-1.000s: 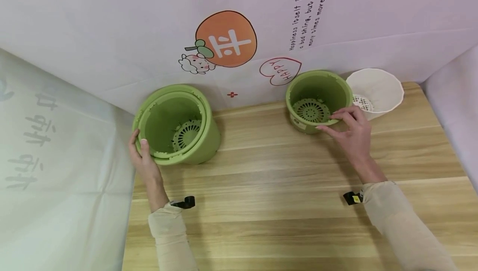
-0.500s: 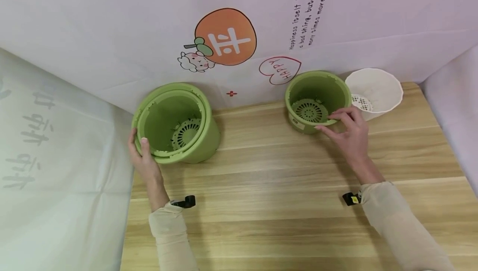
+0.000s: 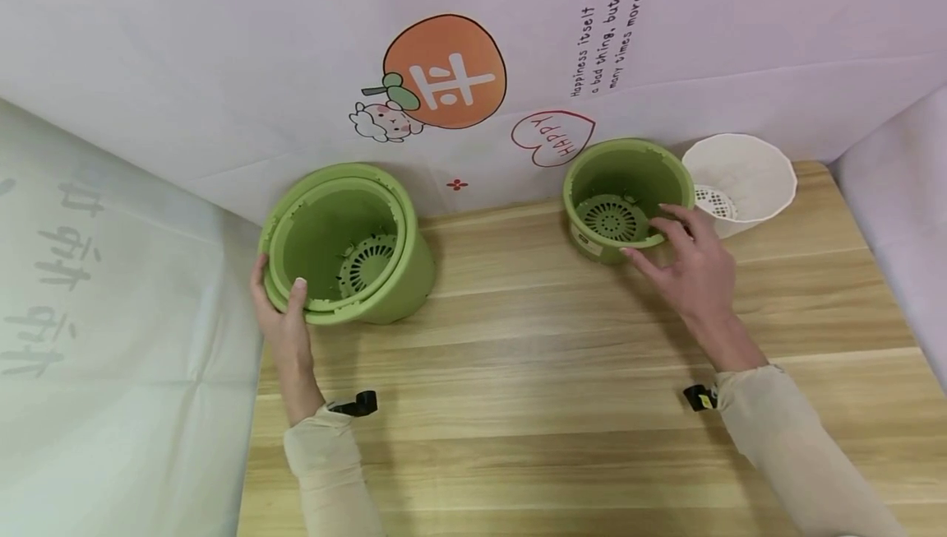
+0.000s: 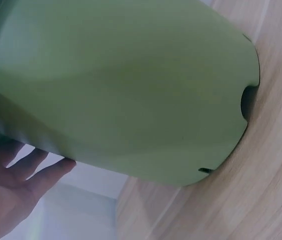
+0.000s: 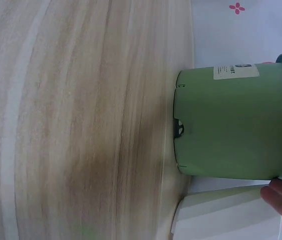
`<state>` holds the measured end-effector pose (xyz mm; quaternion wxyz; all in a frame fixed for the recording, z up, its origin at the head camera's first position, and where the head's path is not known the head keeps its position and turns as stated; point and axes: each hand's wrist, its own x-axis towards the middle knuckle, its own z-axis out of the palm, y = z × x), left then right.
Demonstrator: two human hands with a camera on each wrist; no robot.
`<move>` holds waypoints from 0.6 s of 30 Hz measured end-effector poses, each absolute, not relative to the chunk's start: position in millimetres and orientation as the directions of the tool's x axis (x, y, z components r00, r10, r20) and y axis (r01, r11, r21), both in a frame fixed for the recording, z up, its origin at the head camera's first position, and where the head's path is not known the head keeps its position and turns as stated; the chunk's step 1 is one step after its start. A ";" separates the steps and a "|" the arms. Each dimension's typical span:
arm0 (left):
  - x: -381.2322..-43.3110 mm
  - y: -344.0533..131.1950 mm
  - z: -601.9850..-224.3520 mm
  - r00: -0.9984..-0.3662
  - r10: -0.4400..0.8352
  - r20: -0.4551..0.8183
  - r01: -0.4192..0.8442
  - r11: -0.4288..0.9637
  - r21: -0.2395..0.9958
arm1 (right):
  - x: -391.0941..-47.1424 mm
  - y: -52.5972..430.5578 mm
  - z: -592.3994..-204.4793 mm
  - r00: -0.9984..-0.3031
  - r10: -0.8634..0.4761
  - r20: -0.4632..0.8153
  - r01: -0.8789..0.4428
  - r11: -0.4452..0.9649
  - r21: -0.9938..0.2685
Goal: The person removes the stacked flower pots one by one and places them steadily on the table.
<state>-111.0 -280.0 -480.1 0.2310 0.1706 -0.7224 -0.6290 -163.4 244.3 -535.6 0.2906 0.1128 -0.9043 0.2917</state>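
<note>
My left hand (image 3: 284, 319) lies at the near left of a big green plastic flower pot (image 3: 414, 274), which has another green pot (image 3: 311, 245) nested inside it. The thumb overlaps the rim while the fingers (image 4: 51, 175) lie fairly straight and spread against the outer wall. At the right, my right hand (image 3: 699, 270) is at the near right rim of a smaller green pot (image 3: 588, 179), its thumb outside and its fingers spread over the rim. This pot stands upright, with a slotted base and a pale label (image 5: 235, 71) on its side.
A white pot (image 3: 758, 171) with a perforated base stands close right of the smaller green one. All pots are on a wood-grain table (image 3: 518, 372), along a printed white backdrop (image 3: 296, 85). A pale sheet (image 3: 133, 340) hangs at the left side.
The fingers of my right hand have spread apart from their pinch on the smaller pot's rim. My left thumb has shifted right along the big pot's rim. The pots stay in place.
</note>
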 end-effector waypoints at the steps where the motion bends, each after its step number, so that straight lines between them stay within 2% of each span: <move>1: -110.6 -280.8 -480.5 -0.838 -0.531 0.123 0.053 0.145 0.988 | -163.3 243.9 -534.9 -0.799 -0.033 0.600 -0.366 0.819 -0.442; 8: -110.4 -281.9 -481.1 -0.826 -0.540 0.163 0.097 0.149 0.984 | -164.1 238.9 -529.8 -0.704 0.017 0.710 -0.378 0.837 -0.396; 13: -111.1 -280.5 -480.2 -0.817 -0.556 0.152 0.097 0.128 0.987 | -164.0 225.4 -519.0 -0.611 0.078 0.787 -0.459 0.776 -0.433; 18: -110.7 -277.8 -482.7 -0.797 -0.579 0.169 0.168 0.057 0.984 | -166.1 203.8 -500.0 -0.530 0.139 0.837 -0.548 0.697 -0.463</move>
